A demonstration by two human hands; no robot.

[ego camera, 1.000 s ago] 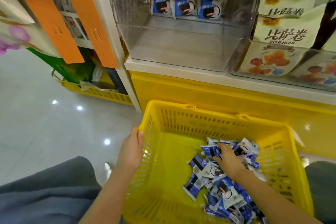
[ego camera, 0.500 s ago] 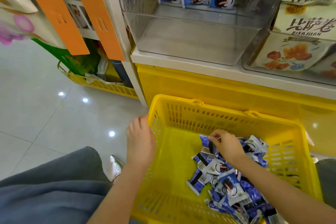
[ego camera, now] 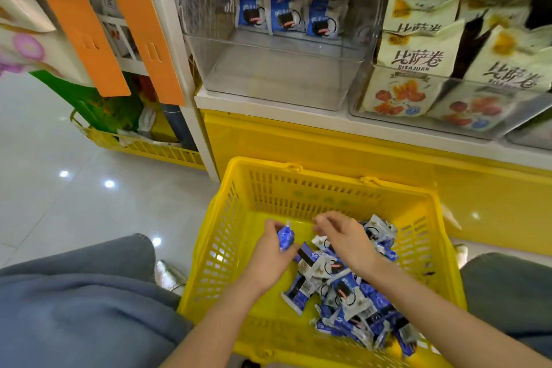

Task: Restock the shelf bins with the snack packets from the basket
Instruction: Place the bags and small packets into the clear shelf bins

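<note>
A yellow plastic basket [ego camera: 239, 218] stands on the floor in front of the shelf. Several blue and white snack packets [ego camera: 343, 287] lie heaped in its right half. My left hand [ego camera: 270, 257] is inside the basket, shut on one blue snack packet [ego camera: 286, 237]. My right hand [ego camera: 343, 237] hovers just right of it above the heap, fingers curled and apart, holding nothing I can see. On the shelf above, a clear bin [ego camera: 277, 69] holds three blue packets [ego camera: 288, 13] upright at its back; its front part is bare.
A second clear bin [ego camera: 507, 125] to the right is packed with cream snack bags [ego camera: 415, 60]. Orange hanging strips [ego camera: 140, 24] and a white shelf post [ego camera: 191, 116] stand left. Another yellow basket [ego camera: 143, 149] sits on the tiled floor. My grey-trousered knees flank the basket.
My left hand left the basket's rim, came inside and now holds a blue packet. My right hand lifted off the heap toward the left hand. The view tilted up slightly.
</note>
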